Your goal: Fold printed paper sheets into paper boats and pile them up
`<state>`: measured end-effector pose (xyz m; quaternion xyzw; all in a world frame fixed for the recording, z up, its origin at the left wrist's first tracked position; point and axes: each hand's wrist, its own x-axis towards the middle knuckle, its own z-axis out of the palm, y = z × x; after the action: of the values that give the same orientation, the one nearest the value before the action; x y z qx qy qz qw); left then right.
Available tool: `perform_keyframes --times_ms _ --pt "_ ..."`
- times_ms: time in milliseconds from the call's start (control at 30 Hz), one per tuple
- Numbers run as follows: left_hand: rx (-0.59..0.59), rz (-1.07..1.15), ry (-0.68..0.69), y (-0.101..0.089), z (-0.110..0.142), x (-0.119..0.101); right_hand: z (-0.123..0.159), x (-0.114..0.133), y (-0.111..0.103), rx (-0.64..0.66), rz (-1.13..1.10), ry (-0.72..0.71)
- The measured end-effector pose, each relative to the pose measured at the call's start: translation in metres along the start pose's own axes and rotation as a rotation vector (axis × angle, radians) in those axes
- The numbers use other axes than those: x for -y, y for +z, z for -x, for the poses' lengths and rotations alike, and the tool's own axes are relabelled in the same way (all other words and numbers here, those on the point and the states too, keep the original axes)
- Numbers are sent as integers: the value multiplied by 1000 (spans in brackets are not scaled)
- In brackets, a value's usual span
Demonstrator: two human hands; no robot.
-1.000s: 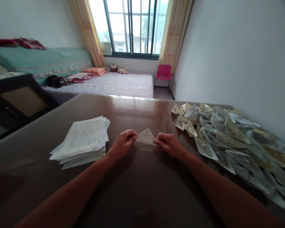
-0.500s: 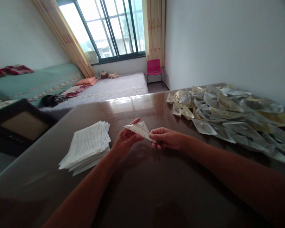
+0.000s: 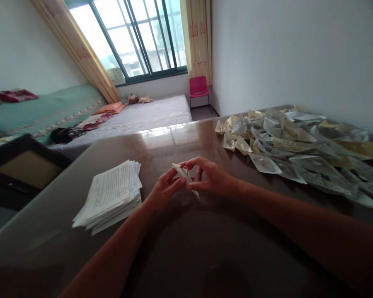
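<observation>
A small folded paper boat (image 3: 182,170) of printed paper is held up over the brown table, tilted, with one pointed end toward the upper left and the other toward the lower right. My left hand (image 3: 168,184) pinches it from the left, thumb in front and fingers behind. On the other side, my right hand (image 3: 216,178) curls its thumb and index finger onto the paper's right part, with a gap between them. Fingers partly cover the folds, so their exact shape is hard to make out.
A stack of printed sheets (image 3: 110,194) lies on the table (image 3: 180,248) to the left. Many folded paper boats (image 3: 294,134) are heaped at the right by the wall. Beyond the table are a bed (image 3: 161,109) and a pink chair (image 3: 199,87).
The folded paper has turned from showing its flat side to a narrower, more edge-on view. My right hand has shifted from its lower right corner up around its right side, fingers more curved.
</observation>
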<state>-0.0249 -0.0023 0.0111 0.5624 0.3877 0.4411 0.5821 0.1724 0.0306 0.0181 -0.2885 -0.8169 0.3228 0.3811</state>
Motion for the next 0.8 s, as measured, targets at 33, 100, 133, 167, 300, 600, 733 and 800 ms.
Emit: perform_keyframes --times_ms 33,100,133,167,300,600,733,800 --pt "11 -16 -2 1 0 0 0 0 1 26 -25 -16" --pt "20 -47 0 1 0 -1 1 -2 3 65 -84 -19" --pt "24 -66 4 0 0 -2 0 -3 3 86 -108 -10" --pt "29 -88 8 0 0 -2 0 -5 2 110 -125 5" --pt "59 -173 30 -1 -2 -1 -1 -7 0 135 -71 20" --pt "-145 -651 377 21 4 14 8 2 22 14 490 101" --pt "-245 -821 401 25 3 15 6 1 22 91 530 99" --pt "-275 -833 377 23 1 16 6 1 21 95 529 72"
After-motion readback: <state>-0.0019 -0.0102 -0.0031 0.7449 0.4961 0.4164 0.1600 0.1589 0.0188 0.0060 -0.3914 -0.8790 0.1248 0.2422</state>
